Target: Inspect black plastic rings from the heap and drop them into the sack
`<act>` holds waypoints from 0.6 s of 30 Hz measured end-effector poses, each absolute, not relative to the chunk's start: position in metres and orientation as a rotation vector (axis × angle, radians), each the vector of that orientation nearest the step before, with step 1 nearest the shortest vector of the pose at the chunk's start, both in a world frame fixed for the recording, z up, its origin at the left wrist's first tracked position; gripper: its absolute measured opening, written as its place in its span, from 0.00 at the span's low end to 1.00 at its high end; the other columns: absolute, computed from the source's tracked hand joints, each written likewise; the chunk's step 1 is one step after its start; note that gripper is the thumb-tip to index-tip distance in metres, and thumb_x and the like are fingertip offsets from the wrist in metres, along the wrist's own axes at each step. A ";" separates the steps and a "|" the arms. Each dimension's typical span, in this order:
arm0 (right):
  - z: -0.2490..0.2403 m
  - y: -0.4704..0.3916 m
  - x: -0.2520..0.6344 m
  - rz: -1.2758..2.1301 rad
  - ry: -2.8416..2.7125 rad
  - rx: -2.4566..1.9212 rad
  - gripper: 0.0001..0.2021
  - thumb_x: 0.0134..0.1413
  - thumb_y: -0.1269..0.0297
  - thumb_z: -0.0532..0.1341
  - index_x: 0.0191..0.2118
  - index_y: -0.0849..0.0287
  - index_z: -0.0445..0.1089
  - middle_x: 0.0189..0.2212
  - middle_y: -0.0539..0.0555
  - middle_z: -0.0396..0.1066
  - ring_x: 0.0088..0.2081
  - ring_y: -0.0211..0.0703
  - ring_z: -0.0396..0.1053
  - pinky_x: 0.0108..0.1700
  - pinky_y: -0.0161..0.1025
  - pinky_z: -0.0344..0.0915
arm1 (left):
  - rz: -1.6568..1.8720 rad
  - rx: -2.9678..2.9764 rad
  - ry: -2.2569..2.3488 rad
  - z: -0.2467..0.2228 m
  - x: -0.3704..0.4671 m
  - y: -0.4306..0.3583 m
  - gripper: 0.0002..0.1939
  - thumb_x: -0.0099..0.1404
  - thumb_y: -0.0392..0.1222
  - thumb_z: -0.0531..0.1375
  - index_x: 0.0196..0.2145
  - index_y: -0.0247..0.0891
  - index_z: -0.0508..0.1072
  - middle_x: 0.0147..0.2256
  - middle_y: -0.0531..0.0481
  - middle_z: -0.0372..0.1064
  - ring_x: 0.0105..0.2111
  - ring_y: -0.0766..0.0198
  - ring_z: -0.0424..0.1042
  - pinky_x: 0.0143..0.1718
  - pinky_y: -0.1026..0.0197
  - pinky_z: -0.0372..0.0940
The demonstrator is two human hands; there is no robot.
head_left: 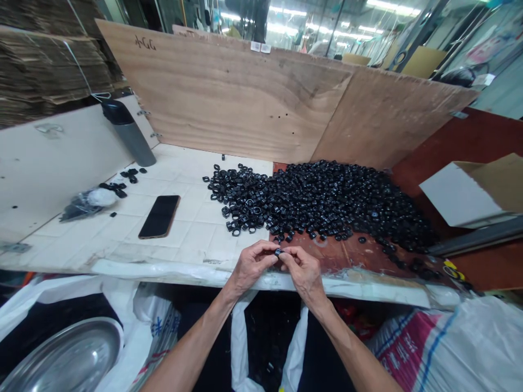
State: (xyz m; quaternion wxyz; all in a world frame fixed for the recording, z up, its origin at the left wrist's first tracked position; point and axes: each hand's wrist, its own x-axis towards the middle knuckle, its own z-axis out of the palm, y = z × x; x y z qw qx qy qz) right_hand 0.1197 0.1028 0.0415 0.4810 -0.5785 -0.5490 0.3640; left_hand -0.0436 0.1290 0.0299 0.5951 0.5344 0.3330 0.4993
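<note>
Between the fingertips of both hands is a small black ring-shaped part (278, 252), held just above the table's front edge. My left hand (254, 265) pinches it from the left. From the other side, my right hand (303, 269) grips it with thumb and forefinger. A large heap of similar black parts (327, 198) spreads over the table beyond the hands, some showing open ring shapes. Directly below the hands hangs an open white sack (241, 348) with a dark inside, where a few small shiny bits show.
A phone (159, 216), a grey bottle (133, 136) and a plastic bag of parts (87, 202) are on the left. A wooden board (229, 98) closes off the back. At right are a cardboard box (461, 196) and yellow-handled scissors (453, 270). A metal bowl (73, 359) sits lower left.
</note>
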 end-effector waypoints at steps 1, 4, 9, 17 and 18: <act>0.043 0.103 0.119 0.890 -1.321 -1.427 0.10 0.54 0.56 0.66 0.35 0.59 0.75 0.24 0.51 0.75 0.23 0.40 0.74 0.28 0.34 0.71 | 1.166 1.250 0.776 0.030 -0.043 0.129 0.12 0.60 0.41 0.66 0.42 0.35 0.78 0.41 0.45 0.73 0.42 0.60 0.73 0.45 0.60 0.69; 0.046 0.102 0.115 1.010 -1.197 -1.415 0.13 0.53 0.54 0.66 0.36 0.60 0.74 0.24 0.51 0.75 0.25 0.41 0.75 0.31 0.35 0.73 | 1.172 1.241 0.785 0.030 -0.042 0.128 0.12 0.61 0.41 0.65 0.42 0.35 0.77 0.41 0.46 0.72 0.42 0.60 0.73 0.45 0.60 0.69; 0.043 0.101 0.116 1.105 -1.095 -1.369 0.14 0.53 0.55 0.66 0.39 0.61 0.74 0.28 0.53 0.76 0.30 0.45 0.76 0.38 0.41 0.74 | 1.169 1.224 0.788 0.030 -0.039 0.126 0.12 0.60 0.42 0.66 0.41 0.35 0.77 0.40 0.46 0.72 0.40 0.60 0.74 0.43 0.59 0.71; 0.041 0.099 0.120 0.643 -1.522 -1.272 0.04 0.56 0.66 0.63 0.38 0.57 0.73 0.40 0.56 0.72 0.42 0.47 0.72 0.45 0.41 0.71 | 1.117 1.159 0.820 0.033 -0.039 0.126 0.15 0.59 0.44 0.67 0.41 0.33 0.76 0.38 0.45 0.76 0.37 0.60 0.75 0.43 0.58 0.71; 0.041 0.098 0.121 0.625 -1.553 -1.265 0.04 0.57 0.67 0.63 0.39 0.57 0.73 0.40 0.56 0.72 0.42 0.46 0.72 0.45 0.41 0.71 | 1.114 1.153 0.819 0.034 -0.039 0.125 0.15 0.59 0.44 0.67 0.41 0.33 0.76 0.38 0.45 0.76 0.38 0.60 0.75 0.43 0.58 0.71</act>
